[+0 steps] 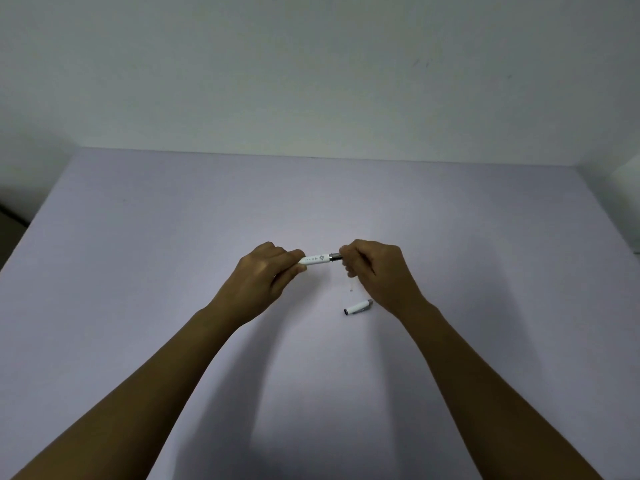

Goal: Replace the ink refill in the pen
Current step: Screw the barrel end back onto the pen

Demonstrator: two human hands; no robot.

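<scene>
A person works over a pale lavender table (pixel 173 254) with both bare forearms reaching in from the near edge. Between the two hands, raised a little above the table's middle, is a white pen (pixel 317 259) held roughly level, running left to right.

The left hand (pixel 265 277) is curled closed around the pen's left end. Its thumb and forefinger pinch the barrel, and the white tip of that end just shows between them. The remaining fingers fold under into the palm.

The right hand (pixel 375 268) is likewise closed, its fingertips gathered on the pen's right end. A short metal collar (pixel 335 257) shows on the pen just left of those fingertips; whatever lies beyond the collar is hidden inside the grip. The stretch of white barrel exposed between the two hands carries small dark printing, too small to read.

A separate short white piece, the cap (pixel 358 306), lies flat on the table on the near side of the right hand, close under the wrist. It is angled, with a dark end pointing near-left and a silvery end toward the wrist. It is touched by neither hand.

A plain light wall (pixel 311 64) stands beyond the table's far edge.
</scene>
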